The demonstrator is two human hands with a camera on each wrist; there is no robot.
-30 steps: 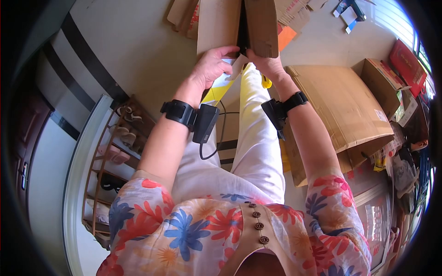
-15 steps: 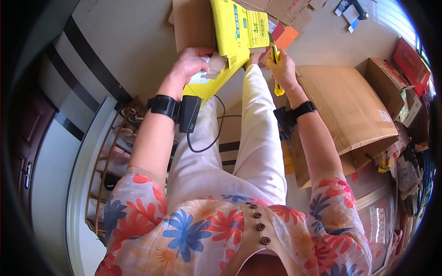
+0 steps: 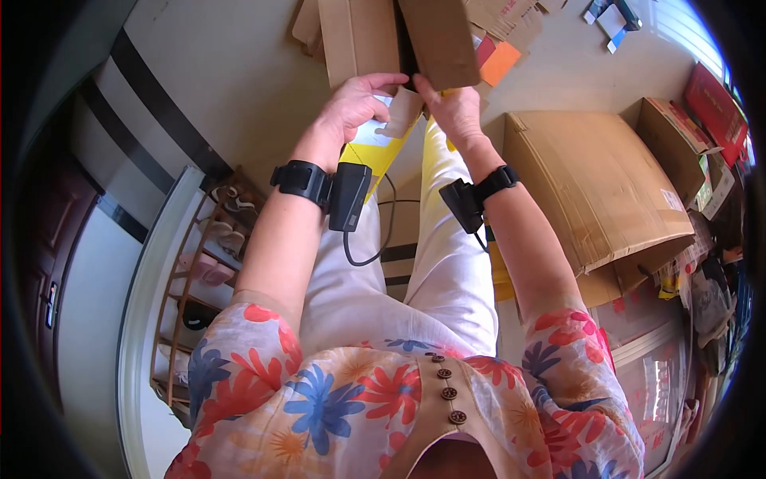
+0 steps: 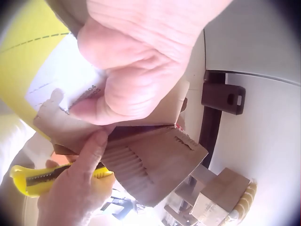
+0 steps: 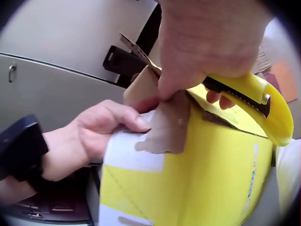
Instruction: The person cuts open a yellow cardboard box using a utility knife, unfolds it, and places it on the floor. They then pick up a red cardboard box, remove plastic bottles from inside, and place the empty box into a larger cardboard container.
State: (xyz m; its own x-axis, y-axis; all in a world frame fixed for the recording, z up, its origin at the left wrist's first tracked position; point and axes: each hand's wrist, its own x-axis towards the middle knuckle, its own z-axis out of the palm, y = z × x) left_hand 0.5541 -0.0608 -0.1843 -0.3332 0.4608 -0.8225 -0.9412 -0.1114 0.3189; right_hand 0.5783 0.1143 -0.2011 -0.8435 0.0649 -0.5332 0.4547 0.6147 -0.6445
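Note:
Both hands are at a yellow-printed cardboard box (image 5: 211, 174), whose brown flaps (image 3: 359, 48) stand up in the head view. My left hand (image 3: 351, 108) grips the box's near edge, thumb on the white patch beside a torn brown piece (image 5: 169, 125). My right hand (image 3: 456, 112) curls its fingers round a yellow utility knife (image 5: 277, 113), its thumb touching the cardboard by the gap between the flaps. In the left wrist view the knife (image 4: 28, 181) lies across the right palm; I cannot tell whether its blade is out.
A large brown carton (image 3: 590, 184) lies on the right, with a smaller open box (image 3: 670, 144) and a red box (image 3: 714, 112) behind it. Flattened cardboard (image 3: 507, 24) lies on the floor ahead. A shoe rack (image 3: 191, 279) stands at the left.
Since half a second ago the yellow printed flap has swung out of the head view and brown flaps face up. My right hand has moved left onto the box; my left hand has moved right.

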